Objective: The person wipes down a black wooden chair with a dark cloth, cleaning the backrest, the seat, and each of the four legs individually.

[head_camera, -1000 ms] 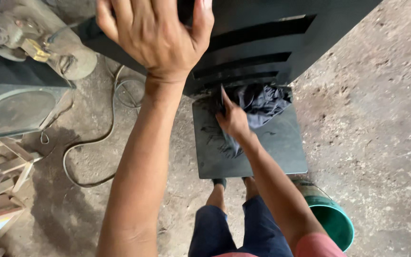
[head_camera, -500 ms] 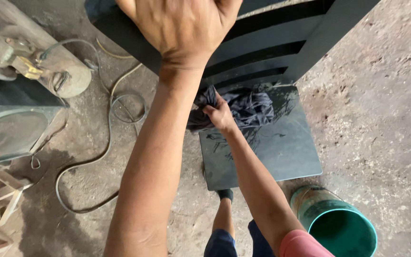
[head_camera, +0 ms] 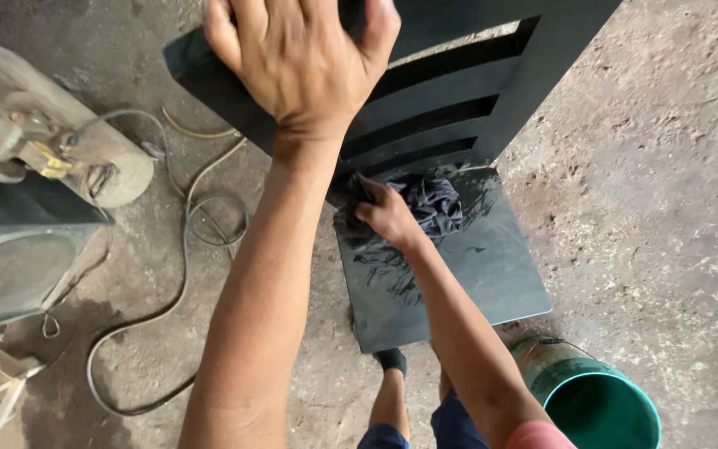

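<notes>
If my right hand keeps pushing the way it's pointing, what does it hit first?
Probably the slatted chair back: the right hand, pressing a dark rag on the black seat, points toward it, though depth is unclear.

Your left hand (head_camera: 297,62) is covering the top rail of the black slatted wooden chair (head_camera: 450,100), which is running off at twelve o'clock. The green plastic bucket (head_camera: 600,407) is getting cropped at five o'clock. Your right hand (head_camera: 388,214) is hiding part of the dark crumpled rag (head_camera: 434,204).
</notes>
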